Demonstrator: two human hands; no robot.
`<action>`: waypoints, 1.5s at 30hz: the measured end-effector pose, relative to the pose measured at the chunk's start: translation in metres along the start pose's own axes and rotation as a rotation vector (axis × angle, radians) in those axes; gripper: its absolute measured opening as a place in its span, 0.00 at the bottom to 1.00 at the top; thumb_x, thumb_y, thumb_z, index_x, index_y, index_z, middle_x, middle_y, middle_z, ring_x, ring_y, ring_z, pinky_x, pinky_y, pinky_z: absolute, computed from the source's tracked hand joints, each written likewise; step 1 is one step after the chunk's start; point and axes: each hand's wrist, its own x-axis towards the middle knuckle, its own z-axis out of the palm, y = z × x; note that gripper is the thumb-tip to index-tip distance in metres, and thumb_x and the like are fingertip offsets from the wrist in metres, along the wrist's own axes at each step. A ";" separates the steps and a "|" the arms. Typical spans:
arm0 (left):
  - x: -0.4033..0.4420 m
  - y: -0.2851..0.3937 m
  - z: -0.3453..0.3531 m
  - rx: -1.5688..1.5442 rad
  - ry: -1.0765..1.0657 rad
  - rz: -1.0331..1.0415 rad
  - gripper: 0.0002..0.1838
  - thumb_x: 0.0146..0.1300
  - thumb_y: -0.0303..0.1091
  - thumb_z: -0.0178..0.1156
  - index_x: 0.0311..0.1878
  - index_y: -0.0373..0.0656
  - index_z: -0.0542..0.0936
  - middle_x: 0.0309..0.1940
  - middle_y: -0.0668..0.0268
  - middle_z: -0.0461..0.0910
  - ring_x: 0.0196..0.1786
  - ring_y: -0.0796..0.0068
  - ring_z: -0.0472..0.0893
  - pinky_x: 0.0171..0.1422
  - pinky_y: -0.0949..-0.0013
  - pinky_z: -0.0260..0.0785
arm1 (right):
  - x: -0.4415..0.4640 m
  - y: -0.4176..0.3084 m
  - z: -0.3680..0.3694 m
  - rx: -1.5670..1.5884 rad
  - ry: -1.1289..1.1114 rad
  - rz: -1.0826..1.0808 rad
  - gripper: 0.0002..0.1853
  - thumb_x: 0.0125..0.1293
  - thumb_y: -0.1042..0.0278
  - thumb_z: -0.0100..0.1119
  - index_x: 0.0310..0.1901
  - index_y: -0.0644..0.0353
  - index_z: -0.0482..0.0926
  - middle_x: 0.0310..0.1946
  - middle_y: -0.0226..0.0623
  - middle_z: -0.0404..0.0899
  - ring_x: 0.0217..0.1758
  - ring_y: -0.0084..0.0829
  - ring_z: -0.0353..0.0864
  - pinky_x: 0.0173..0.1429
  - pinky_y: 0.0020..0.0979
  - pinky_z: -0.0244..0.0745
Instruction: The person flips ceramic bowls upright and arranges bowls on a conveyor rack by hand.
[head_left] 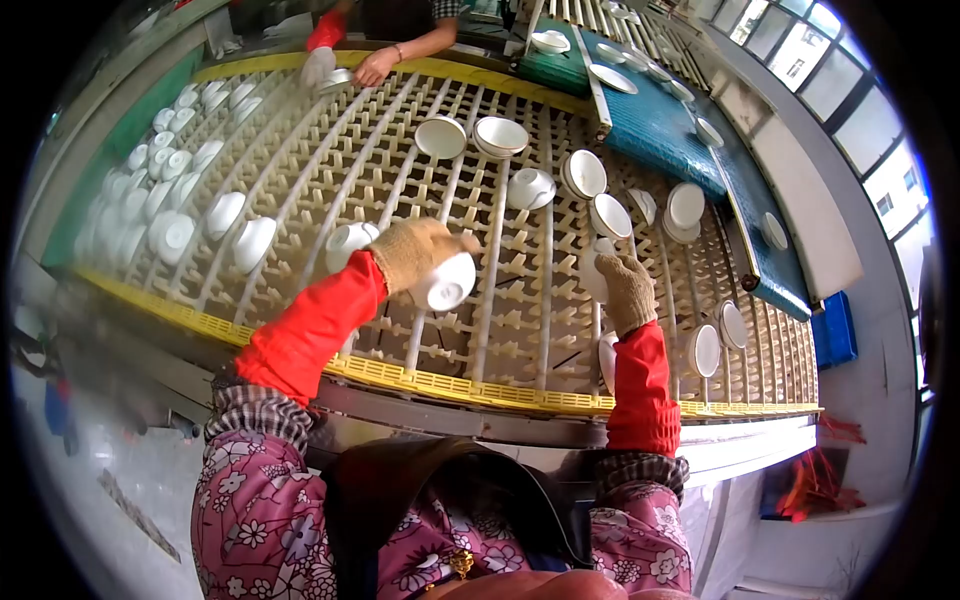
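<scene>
My left hand (415,252), in a tan glove and red sleeve, grips a white bowl (449,286) over the pegged conveyor; the bowl's foot ring faces me. Just behind that hand, another white bowl (349,243) leans on the pegs. To the right, my gloved right hand (628,292) has its fingers curled at the edge of a slightly blurred white bowl (594,272). Below this hand, a further bowl (608,360) is partly hidden by the red sleeve. Beyond it, a bowl (610,216) shows its open side.
Rows of pale pegs and rods fill the conveyor, edged by a yellow rail (480,394). Many bowls (170,236) stand in rows at left, hazy in places. A co-worker's hands (375,67) touch a bowl across the conveyor. Blue-green belts (650,135) carry bowls at upper right.
</scene>
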 end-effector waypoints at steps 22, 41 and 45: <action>0.000 0.027 0.043 0.423 -0.083 -0.469 0.25 0.74 0.49 0.70 0.54 0.31 0.88 0.38 0.51 0.92 0.58 0.48 0.87 0.66 0.50 0.80 | -0.003 -0.022 0.039 -0.141 -0.213 -0.196 0.26 0.81 0.53 0.69 0.70 0.63 0.88 0.51 0.37 0.95 0.53 0.28 0.92 0.59 0.33 0.85; 0.238 0.148 0.090 0.548 -0.102 0.129 0.32 0.71 0.62 0.74 0.63 0.46 0.86 0.58 0.60 0.92 0.69 0.63 0.85 0.86 0.53 0.59 | -0.029 0.049 -0.204 -1.054 0.347 0.216 0.38 0.66 0.39 0.75 0.69 0.60 0.87 0.64 0.56 0.91 0.69 0.56 0.88 0.72 0.49 0.83; 0.262 0.136 0.144 0.365 0.024 -0.098 0.17 0.65 0.49 0.79 0.46 0.46 0.98 0.63 0.51 0.91 0.75 0.50 0.81 0.87 0.51 0.67 | -0.036 0.043 -0.203 -0.989 0.274 0.298 0.35 0.68 0.40 0.73 0.67 0.58 0.87 0.57 0.57 0.92 0.63 0.57 0.91 0.66 0.48 0.84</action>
